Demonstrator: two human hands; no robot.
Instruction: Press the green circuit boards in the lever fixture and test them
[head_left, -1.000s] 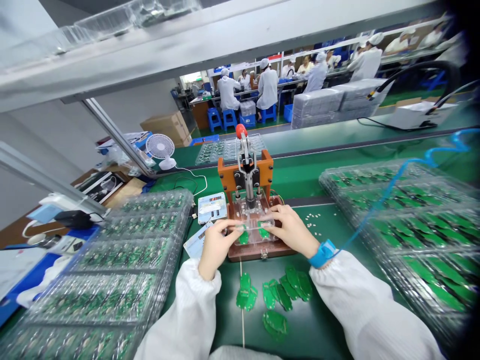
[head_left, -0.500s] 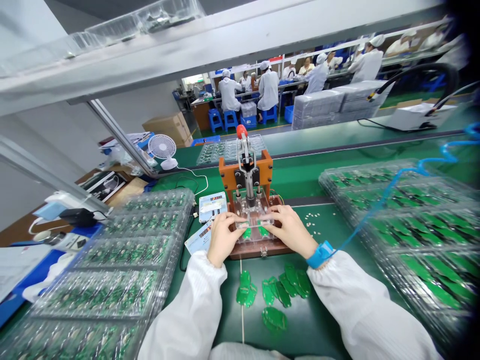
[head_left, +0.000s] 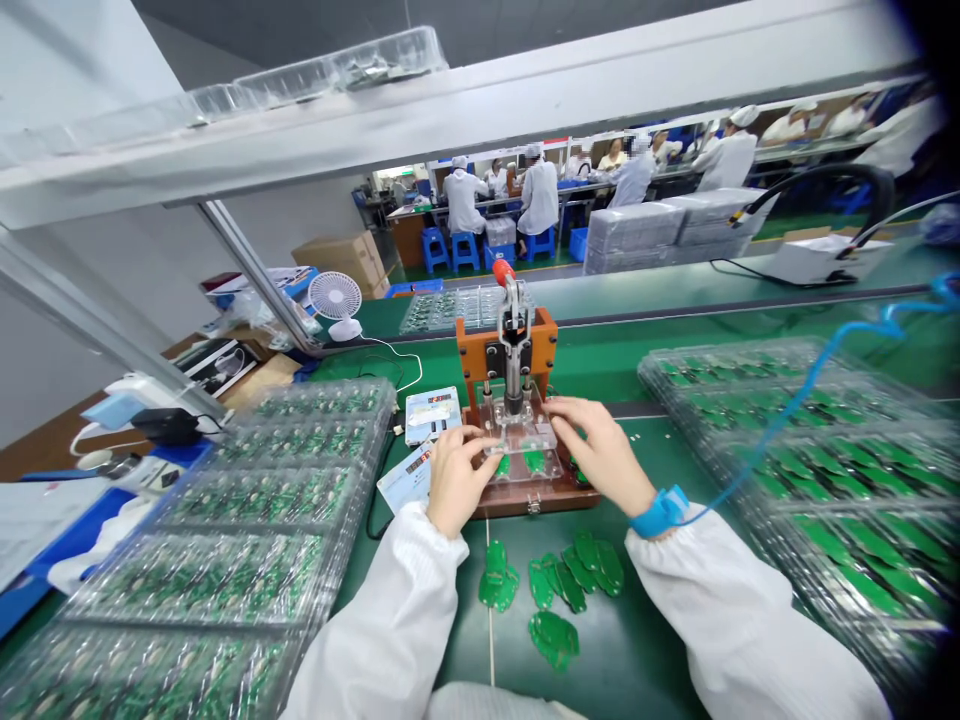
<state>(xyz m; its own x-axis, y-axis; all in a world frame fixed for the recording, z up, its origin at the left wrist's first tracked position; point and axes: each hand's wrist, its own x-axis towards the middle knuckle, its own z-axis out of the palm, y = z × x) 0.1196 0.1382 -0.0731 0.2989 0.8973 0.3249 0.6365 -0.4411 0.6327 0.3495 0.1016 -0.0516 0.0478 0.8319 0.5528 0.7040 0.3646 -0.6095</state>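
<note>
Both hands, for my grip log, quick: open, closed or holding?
Left hand: curled at the clear plate; whether it grips can't be told.
Right hand: curled beside the clear plate; grip can't be told.

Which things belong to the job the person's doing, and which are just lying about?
Probably part of the job:
left hand and right hand
orange press
two green boards in it
loose green boards in front
board trays on both sides

Probably just lying about:
white fan
cardboard box
black adapter
</note>
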